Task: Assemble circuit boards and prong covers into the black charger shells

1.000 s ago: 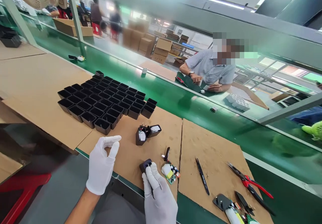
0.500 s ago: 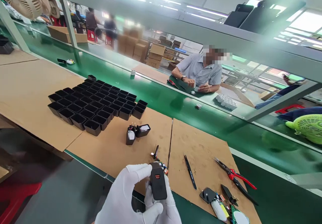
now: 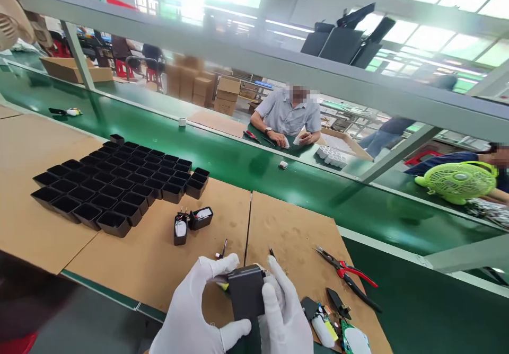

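A black plastic charger [image 3: 246, 293] is held up above the near table edge, its broad plain face towards me. My left hand [image 3: 191, 311], in a white glove, grips its left side with thumb and fingertips. White-gloved too, my right hand [image 3: 284, 311] closes on its right side, near a small metal bit at the top corner. Behind the hands a dark thin part [image 3: 225, 248] peeks out, mostly hidden. Only the tip of the black tweezers [image 3: 271, 251] shows. Two black cases with white parts and wires inside [image 3: 180, 232] stand farther left.
Rows of black cases [image 3: 113, 224] fill the left cardboard. Red-and-black pliers [image 3: 345, 272] and loose circuit parts [image 3: 324, 325] lie at the right. Beyond runs a green conveyor belt [image 3: 234, 158]; a person [image 3: 288, 118] works across it. A green fan [image 3: 457, 182] stands at the far right.
The charger has turned from its narrow face with orange-red slots to its broad plain side. My right hand has come round to its right side. My view has swung right.
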`<state>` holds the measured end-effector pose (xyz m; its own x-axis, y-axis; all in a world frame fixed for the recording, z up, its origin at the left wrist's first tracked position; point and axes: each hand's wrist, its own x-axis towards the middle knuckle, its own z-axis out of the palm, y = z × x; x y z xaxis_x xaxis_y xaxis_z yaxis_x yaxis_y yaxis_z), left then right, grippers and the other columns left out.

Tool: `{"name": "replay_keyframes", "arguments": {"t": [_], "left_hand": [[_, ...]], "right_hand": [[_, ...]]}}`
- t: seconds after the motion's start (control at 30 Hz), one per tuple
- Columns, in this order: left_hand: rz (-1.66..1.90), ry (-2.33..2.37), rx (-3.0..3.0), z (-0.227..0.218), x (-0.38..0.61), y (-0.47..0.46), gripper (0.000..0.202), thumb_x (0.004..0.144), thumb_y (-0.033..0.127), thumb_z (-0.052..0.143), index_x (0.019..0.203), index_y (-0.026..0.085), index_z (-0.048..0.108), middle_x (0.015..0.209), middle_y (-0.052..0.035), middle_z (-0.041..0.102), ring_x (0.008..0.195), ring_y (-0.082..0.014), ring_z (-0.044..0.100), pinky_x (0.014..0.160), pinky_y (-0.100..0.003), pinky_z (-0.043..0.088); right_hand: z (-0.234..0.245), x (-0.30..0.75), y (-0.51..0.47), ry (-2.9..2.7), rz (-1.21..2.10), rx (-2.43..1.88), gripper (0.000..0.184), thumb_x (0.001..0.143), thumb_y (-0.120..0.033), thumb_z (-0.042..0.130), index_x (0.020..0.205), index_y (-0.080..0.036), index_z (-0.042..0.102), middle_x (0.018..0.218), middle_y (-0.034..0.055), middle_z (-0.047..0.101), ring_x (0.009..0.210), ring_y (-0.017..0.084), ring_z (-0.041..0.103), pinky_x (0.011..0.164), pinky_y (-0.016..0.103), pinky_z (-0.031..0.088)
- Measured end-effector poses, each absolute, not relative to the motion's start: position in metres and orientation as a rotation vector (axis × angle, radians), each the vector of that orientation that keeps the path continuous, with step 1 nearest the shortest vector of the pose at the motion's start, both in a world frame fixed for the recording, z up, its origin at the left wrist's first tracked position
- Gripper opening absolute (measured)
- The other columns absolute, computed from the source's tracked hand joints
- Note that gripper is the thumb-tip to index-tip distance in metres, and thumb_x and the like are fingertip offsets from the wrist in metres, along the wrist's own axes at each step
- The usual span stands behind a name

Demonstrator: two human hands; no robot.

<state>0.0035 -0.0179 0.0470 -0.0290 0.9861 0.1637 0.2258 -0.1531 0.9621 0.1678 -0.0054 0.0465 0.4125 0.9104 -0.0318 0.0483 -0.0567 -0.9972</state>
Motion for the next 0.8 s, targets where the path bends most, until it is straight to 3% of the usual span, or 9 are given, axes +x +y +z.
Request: {"name": "replay_keyframes", "arguments": {"t": [0.17, 0.3, 0.43, 0.53, 0.6, 0.67, 0.73, 0.8], "left_hand": [[1.363, 1.132, 1.293, 0.038, 0.028, 0.027, 0.068, 0.066, 0.012, 0.08, 0.131, 0.023, 0.063, 0.136, -0.0124, 0.073, 0.127, -0.0316, 0.071, 0.111, -0.047, 0.058], [1.408, 1.046, 1.309, 0.04, 0.051, 0.08, 0.066, 0.064, 0.013, 0.077, 0.127, 0.02, 0.061, 0.132, -0.0142, 0.073, 0.125, -0.0321, 0.071, 0.117, -0.056, 0.051], [1.432, 1.071, 1.29, 0.063, 0.064, 0.12, 0.067, 0.066, 0.016, 0.078, 0.131, 0.02, 0.061, 0.134, -0.0138, 0.071, 0.128, -0.0316, 0.068, 0.119, -0.056, 0.048], [1.513, 1.103, 1.144, 0.079, 0.062, 0.129, 0.04, 0.081, 0.032, 0.08, 0.118, 0.022, 0.07, 0.126, -0.0094, 0.074, 0.125, -0.0286, 0.069, 0.116, -0.051, 0.05], [1.553, 0.979, 0.954, 0.08, 0.057, 0.126, 0.03, 0.084, 0.05, 0.082, 0.093, 0.022, 0.074, 0.102, -0.006, 0.078, 0.104, -0.0259, 0.074, 0.102, -0.044, 0.059], [1.548, 0.838, 0.806, 0.074, 0.052, 0.12, 0.056, 0.071, 0.071, 0.085, 0.065, 0.02, 0.064, 0.07, -0.0028, 0.071, 0.074, -0.0234, 0.073, 0.076, -0.039, 0.064], [1.511, 0.76, 0.681, 0.065, 0.051, 0.109, 0.071, 0.061, 0.083, 0.083, 0.054, 0.02, 0.053, 0.054, -0.0003, 0.061, 0.054, -0.0204, 0.066, 0.054, -0.033, 0.056], [1.471, 0.703, 0.452, 0.055, 0.052, 0.096, 0.069, 0.066, 0.08, 0.084, 0.054, 0.018, 0.056, 0.055, -0.0002, 0.062, 0.051, -0.0168, 0.064, 0.049, -0.027, 0.05]], "right_hand": [[0.077, 0.201, 0.049, -1.18, 1.07, -1.456, 0.066, 0.073, -0.082, 0.077, 0.091, -0.019, 0.084, 0.111, 0.0164, 0.082, 0.11, 0.038, 0.075, 0.096, 0.046, 0.06], [0.102, 0.22, 0.087, -1.294, 1.038, -1.427, 0.051, 0.087, -0.067, 0.073, 0.103, -0.02, 0.084, 0.11, 0.0106, 0.082, 0.108, 0.031, 0.074, 0.095, 0.039, 0.058], [0.115, 0.241, 0.145, -1.418, 0.95, -1.469, 0.041, 0.095, -0.056, 0.068, 0.102, -0.018, 0.081, 0.106, 0.008, 0.081, 0.105, 0.028, 0.073, 0.091, 0.037, 0.058], [0.12, 0.261, 0.204, -1.531, 0.859, -1.566, 0.03, 0.1, -0.045, 0.069, 0.099, -0.016, 0.075, 0.104, 0.0059, 0.077, 0.101, 0.023, 0.073, 0.091, 0.041, 0.059], [0.119, 0.273, 0.244, -1.596, 0.793, -1.658, 0.026, 0.102, -0.042, 0.069, 0.107, -0.016, 0.073, 0.112, 0.0056, 0.074, 0.102, 0.022, 0.072, 0.092, 0.042, 0.06], [0.116, 0.279, 0.278, -1.648, 0.748, -1.75, 0.027, 0.102, -0.04, 0.069, 0.116, -0.017, 0.071, 0.121, 0.0066, 0.072, 0.105, 0.023, 0.071, 0.092, 0.043, 0.061], [0.109, 0.279, 0.306, -1.689, 0.724, -1.828, 0.03, 0.102, -0.04, 0.069, 0.122, -0.018, 0.07, 0.127, 0.0075, 0.07, 0.107, 0.024, 0.07, 0.092, 0.043, 0.061], [0.101, 0.273, 0.329, -1.717, 0.707, -1.892, 0.032, 0.102, -0.04, 0.069, 0.126, -0.019, 0.068, 0.13, 0.0081, 0.069, 0.109, 0.024, 0.07, 0.092, 0.043, 0.061]]}}
